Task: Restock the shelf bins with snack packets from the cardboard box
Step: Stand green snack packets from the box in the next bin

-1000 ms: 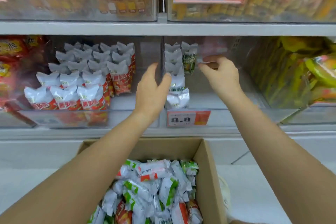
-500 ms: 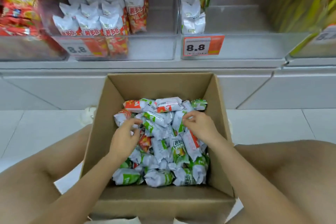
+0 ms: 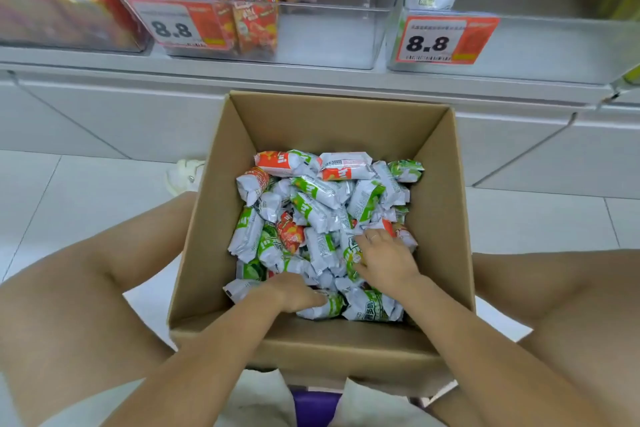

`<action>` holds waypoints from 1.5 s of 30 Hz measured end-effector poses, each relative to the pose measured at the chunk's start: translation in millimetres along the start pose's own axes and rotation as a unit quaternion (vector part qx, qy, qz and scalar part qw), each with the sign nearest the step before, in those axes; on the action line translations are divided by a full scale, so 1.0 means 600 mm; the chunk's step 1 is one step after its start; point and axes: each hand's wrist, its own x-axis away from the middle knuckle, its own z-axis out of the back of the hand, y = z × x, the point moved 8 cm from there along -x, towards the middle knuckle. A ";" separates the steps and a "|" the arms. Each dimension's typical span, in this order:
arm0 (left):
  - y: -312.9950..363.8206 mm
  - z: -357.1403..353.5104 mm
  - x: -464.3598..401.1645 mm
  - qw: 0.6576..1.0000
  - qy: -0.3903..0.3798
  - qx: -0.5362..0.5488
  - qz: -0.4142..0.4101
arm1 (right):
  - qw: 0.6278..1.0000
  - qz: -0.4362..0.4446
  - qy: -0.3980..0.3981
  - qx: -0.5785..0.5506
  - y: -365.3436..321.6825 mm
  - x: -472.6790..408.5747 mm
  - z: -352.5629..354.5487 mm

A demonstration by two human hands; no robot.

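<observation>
Plainly the picking step is in hand: both hands are down inside the open brown cardboard box [image 3: 322, 135] that fills the centre of the frame, and nothing has been lifted out yet.

Across the top of the frame runs the white shop shelf [image 3: 311, 80] with its clear plastic bins. The middle bin [image 3: 329, 35] at upper centre holds upright white-and-red packets on its left side and bare space on its right; the right-hand bin [image 3: 554, 45] at upper right holds only a few upright white packets at its left end, so it looks the emptier of the two. Each carries an orange-and-white price label [image 3: 446, 40] reading 8.8.

Below, the box sits on the pale tiled floor between the person's knees, and its bottom is covered by a loose heap of small white snack packets with green or orange-red print [image 3: 322, 204].

At lower centre the left hand [image 3: 294, 295] lies low on the heap near the box's near wall, fingers curled over a green-and-white packet [image 3: 329, 305], though whether it truly grips it I cannot tell. Just to its right, the right hand [image 3: 384, 260] lies on the packets with its fingers bent down among them; its grasp is hidden too.

Next, I judge, each hand needs to close on packets, lift them clear of the box walls, and carry them up to a bin, standing them upright beside the rows already there.
</observation>
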 end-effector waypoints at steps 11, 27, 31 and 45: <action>-0.063 0.082 0.079 0.929 0.062 0.363 -0.031 | 0.987 -0.133 -0.046 -0.082 -0.011 -0.037 -0.060; -0.058 0.126 0.114 0.707 0.068 0.689 -0.145 | 0.696 -0.143 -0.002 -0.703 -0.034 0.012 0.070; -0.044 0.162 0.132 0.674 0.102 0.707 -0.187 | 0.645 -0.108 0.002 -0.756 -0.045 0.029 0.108; 0.133 0.250 0.226 0.558 -0.057 0.802 -0.207 | 0.660 -0.075 0.045 -0.746 -0.005 0.050 0.252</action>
